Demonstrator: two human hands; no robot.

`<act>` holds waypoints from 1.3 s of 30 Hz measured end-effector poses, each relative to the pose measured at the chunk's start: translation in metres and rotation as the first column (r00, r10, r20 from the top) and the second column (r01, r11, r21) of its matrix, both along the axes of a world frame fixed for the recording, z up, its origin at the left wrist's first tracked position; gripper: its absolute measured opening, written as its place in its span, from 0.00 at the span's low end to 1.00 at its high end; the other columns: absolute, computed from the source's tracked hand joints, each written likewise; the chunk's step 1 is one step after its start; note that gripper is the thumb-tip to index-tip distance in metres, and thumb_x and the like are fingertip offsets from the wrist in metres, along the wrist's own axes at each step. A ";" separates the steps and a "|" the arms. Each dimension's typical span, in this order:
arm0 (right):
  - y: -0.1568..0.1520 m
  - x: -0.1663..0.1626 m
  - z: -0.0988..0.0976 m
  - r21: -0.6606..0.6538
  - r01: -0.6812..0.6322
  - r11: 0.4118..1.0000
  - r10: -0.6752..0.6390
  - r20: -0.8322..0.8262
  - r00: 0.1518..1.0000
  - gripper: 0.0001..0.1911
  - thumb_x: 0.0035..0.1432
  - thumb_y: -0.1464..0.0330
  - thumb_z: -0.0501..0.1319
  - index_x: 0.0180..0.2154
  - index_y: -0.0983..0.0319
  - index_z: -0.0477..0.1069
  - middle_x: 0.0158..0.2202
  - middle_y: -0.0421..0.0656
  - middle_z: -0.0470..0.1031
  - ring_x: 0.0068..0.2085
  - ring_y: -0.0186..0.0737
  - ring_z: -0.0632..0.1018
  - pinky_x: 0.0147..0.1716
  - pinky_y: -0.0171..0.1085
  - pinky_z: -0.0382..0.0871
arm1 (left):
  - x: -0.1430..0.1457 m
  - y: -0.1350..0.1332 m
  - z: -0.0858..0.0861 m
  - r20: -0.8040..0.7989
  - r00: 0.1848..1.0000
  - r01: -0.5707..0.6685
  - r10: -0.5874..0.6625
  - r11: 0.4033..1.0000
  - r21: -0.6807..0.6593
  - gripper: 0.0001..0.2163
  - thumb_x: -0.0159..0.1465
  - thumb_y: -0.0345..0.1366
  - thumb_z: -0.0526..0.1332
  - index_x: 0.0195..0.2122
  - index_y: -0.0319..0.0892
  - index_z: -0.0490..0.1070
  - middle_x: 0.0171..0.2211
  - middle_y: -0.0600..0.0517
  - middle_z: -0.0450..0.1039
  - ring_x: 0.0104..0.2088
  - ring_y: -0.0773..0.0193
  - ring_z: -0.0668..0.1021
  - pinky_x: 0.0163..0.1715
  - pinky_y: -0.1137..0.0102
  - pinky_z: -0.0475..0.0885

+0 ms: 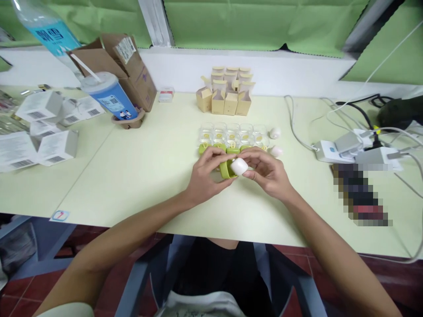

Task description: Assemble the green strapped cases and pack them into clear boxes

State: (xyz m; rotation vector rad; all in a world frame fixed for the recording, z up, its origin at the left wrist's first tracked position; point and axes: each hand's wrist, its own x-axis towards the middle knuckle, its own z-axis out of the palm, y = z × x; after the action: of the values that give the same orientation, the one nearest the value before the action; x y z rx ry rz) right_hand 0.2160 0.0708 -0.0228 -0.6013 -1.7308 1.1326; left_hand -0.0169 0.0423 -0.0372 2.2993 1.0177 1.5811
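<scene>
My left hand [209, 174] is closed around a small yellow-green case [226, 170], whose open side faces right. A smooth white rounded piece [239, 166] sits at that opening, pinched by my right hand [267, 172]; whether it is partly inside the case I cannot tell. Just beyond my fingers stands a row of green cases [233, 150], partly hidden by my hands. Behind them are clear plastic cups [233, 132] with a yellow mark in each. To their right lie a whitish rounded piece [274, 132] and a pinkish one [276, 151].
Small open cardboard boxes [231, 99] stand near the wall. On the left are a blue drink cup [110, 99], a brown carton [132, 70], a large bottle [49, 33] and white boxes [57, 147]. Power strips [333, 150] with cables and a blurred dark object [360, 193] lie right.
</scene>
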 end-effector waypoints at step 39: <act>-0.011 -0.004 0.005 0.184 0.110 0.977 -0.134 0.124 0.983 0.12 0.72 0.55 0.70 0.54 0.47 0.81 0.53 0.46 0.82 0.53 0.51 0.83 0.51 0.53 0.86 | -0.002 0.007 -0.003 -0.041 0.999 -0.006 0.009 0.997 0.075 0.30 0.70 0.46 0.76 0.71 0.54 0.74 0.46 0.49 0.76 0.47 0.60 0.79 0.45 0.64 0.80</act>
State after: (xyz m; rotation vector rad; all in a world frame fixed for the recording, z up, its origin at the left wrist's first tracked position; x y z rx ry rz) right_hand 0.2117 0.0596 -0.0175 -0.6779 -1.8606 0.8592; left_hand -0.0185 0.0490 -0.0397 2.3892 0.9941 1.6071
